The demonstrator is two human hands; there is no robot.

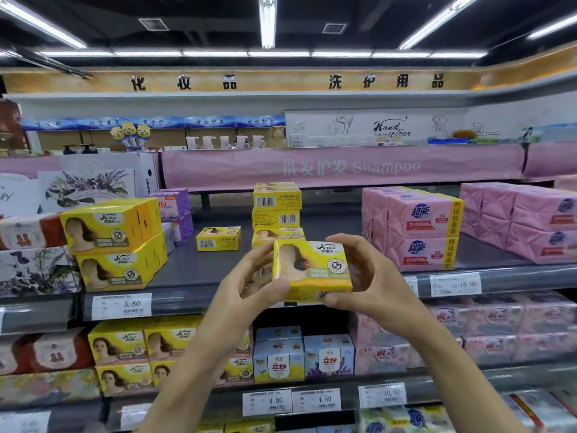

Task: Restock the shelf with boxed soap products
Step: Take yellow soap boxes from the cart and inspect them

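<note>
A yellow soap box (315,267) is held in front of the grey shelf (193,276), at its front edge. My left hand (249,282) grips its left end and my right hand (365,273) grips its right end, fingers curled round it. Behind it on the shelf stands a stack of the same yellow boxes (276,207). One yellow box (218,239) lies alone to the left of the stack. Two larger stacks of yellow boxes (115,245) fill the shelf's left end.
Pink wrapped soap packs (418,226) stand at the right of the shelf, purple packs (175,207) at the back left. Price tags (121,306) line the shelf rail. The shelf below holds yellow, blue and pink boxes. A pink shampoo banner (343,167) hangs above.
</note>
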